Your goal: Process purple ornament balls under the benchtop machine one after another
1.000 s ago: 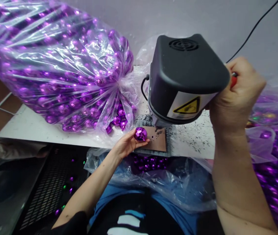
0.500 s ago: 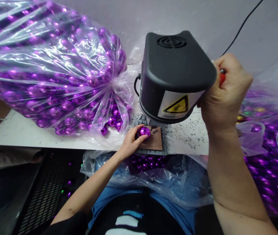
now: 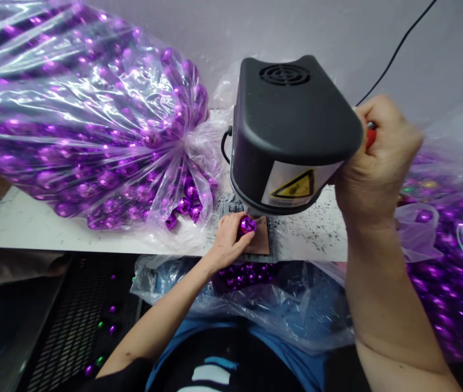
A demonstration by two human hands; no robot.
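Between the thumb and fingers of my left hand (image 3: 228, 239) is a shiny purple faceted ball ornament (image 3: 248, 224). It is over a brown pad (image 3: 262, 240) on the table, just below the front of a black machine head (image 3: 296, 120). That head has a round vent on top and a yellow warning label (image 3: 294, 185). On its right side, my right hand (image 3: 380, 158) is closed around a handle, part of which shows as red (image 3: 371, 137). The machine's underside, above the ball, is hidden from me.
A big clear bag of purple balls (image 3: 104, 125) lies on the left of the white table (image 3: 19, 223). More bagged purple balls (image 3: 455, 272) are at the right. Purple balls (image 3: 247, 275) also sit in plastic below the table edge. Dark flakes (image 3: 316, 226) litter the tabletop.
My left hand has shifted a little to the right with the ball, its fingers curled further around it. My right hand keeps its grip on the machine's handle.
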